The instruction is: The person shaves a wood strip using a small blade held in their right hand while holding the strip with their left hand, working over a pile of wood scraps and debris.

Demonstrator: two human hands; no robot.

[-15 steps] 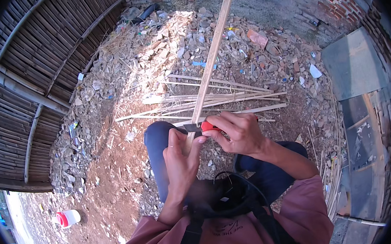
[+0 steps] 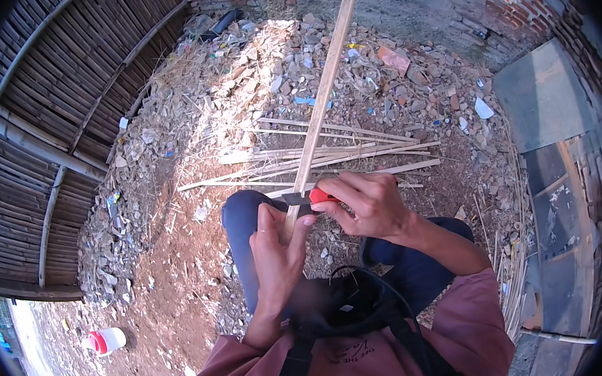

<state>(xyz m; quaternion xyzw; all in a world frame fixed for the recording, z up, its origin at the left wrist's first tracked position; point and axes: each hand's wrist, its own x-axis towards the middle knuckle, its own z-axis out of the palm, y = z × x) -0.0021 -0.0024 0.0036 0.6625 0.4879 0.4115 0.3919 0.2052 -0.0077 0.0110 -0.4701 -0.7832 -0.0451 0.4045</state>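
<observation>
A long, pale bamboo strip (image 2: pixel 327 78) runs from its lower end up past the top of the view. My left hand (image 2: pixel 276 251) is closed round the strip's lower end, with the thumb pressed along it. In my right hand (image 2: pixel 370 203) is a knife (image 2: pixel 323 194) with a red handle and a broad dark blade. The blade lies across the strip just above my left fingers, touching or very near it. My two thumbs are close together below the blade, which partly hides the strip there.
Several cut bamboo strips (image 2: pixel 355 156) lie crossed on the ground beyond my knees. Rubble (image 2: pixel 248 71) is heaped toward a brick wall (image 2: pixel 414 6). A woven bamboo wall (image 2: pixel 39 139) stands at left, with a white-and-red bottle (image 2: pixel 110 341) below. Boards (image 2: pixel 544 102) lean at right.
Both hands keep the same grip on the strip and knife, almost in place. The knife's blade is angled very slightly differently across the strip. The whole view has shifted a little.
</observation>
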